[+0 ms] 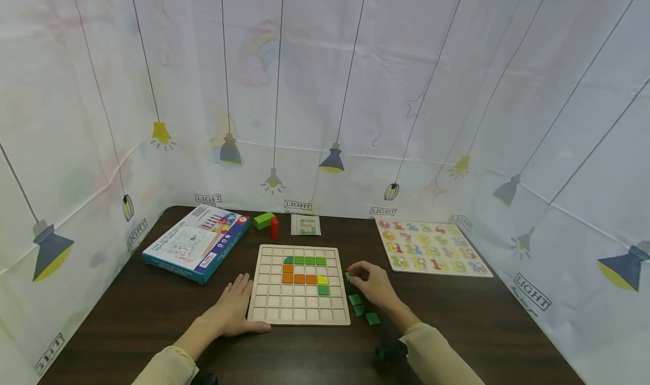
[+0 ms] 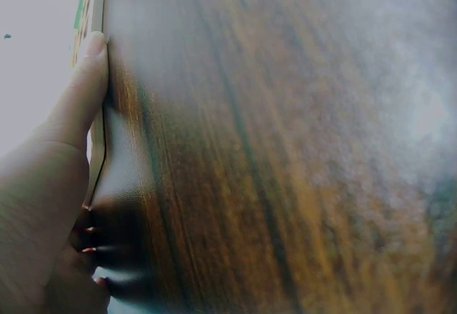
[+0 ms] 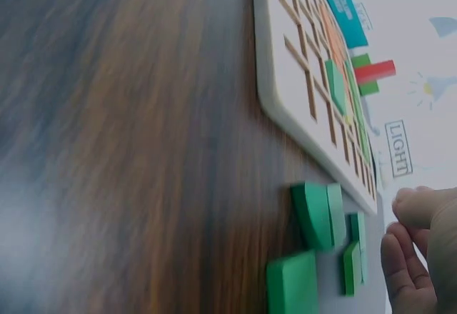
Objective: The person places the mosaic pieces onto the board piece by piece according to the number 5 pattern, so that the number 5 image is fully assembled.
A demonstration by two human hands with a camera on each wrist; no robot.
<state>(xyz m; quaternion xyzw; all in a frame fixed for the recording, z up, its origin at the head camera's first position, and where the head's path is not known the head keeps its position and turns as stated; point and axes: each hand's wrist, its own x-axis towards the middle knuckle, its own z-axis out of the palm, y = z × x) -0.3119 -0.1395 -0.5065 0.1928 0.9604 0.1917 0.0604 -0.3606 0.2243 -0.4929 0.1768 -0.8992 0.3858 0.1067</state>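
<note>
A square wooden grid board [image 1: 293,316] lies on the table. Green, orange and yellow tiles [image 1: 300,279] fill some of its cells. My left hand [image 1: 235,309] rests with fingers spread along the board's left side, its thumb [image 2: 89,68] at the near edge. Just off the right side, my right hand [image 1: 374,283] pinches a small green tile [image 1: 347,275] between thumb and fingertips; in the right wrist view the curled fingers [image 3: 403,264] hide it. Several loose green tiles [image 1: 373,318] lie below that hand, some with a curved side.
At the back left lies a blue-and-white game box [image 1: 208,238], with a green block [image 1: 263,221] and a red block [image 1: 274,227] beside it. A pattern card [image 1: 306,225] sits behind the grid. To the right is a number puzzle board [image 1: 431,246]. Patterned curtains surround the table.
</note>
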